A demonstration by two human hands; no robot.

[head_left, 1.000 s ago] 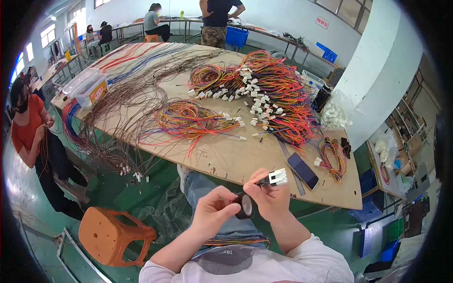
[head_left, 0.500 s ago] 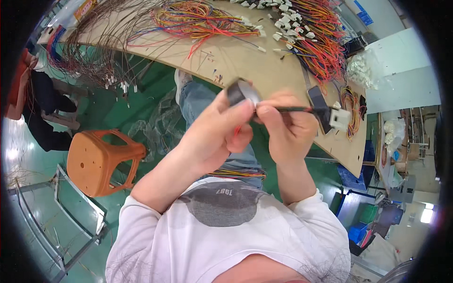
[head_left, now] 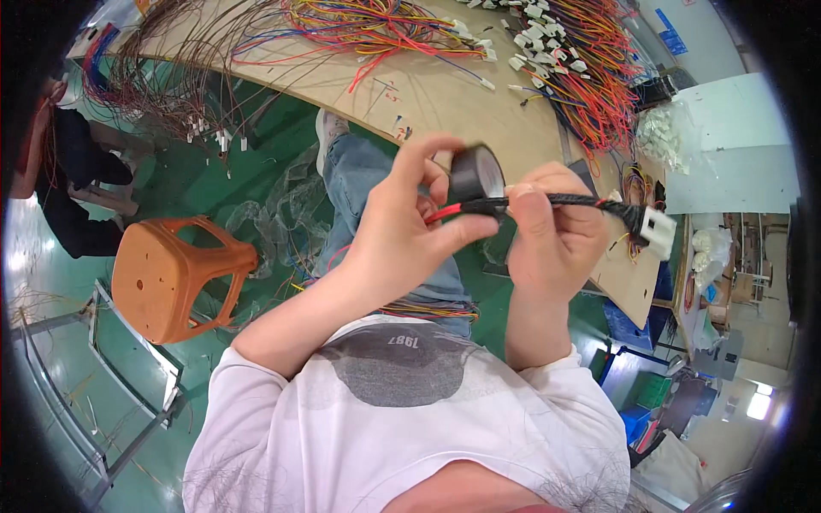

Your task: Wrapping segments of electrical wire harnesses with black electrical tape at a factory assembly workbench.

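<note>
My left hand has its thumb along the red wires of a wire harness, with the index finger raised against a roll of black tape. That roll sits between my hands, just above the harness, where black tape covers the wires. My right hand is closed around the taped part, its thumb and index finger pinching it near the roll. Past my right fingers, the harness ends in a white connector. The wires inside my left palm are hidden.
Beyond my hands, a tabletop carries looped coloured wires and a heap of white-ended harnesses. An orange stool stands left; a bag of white parts lies at the right. Another person's dark sleeve shows far left.
Both hands and the connector have shifted right. The tape roll has turned and moved right, and my left index finger has lifted. More of the red wires and black wrapping shows between my hands.
</note>
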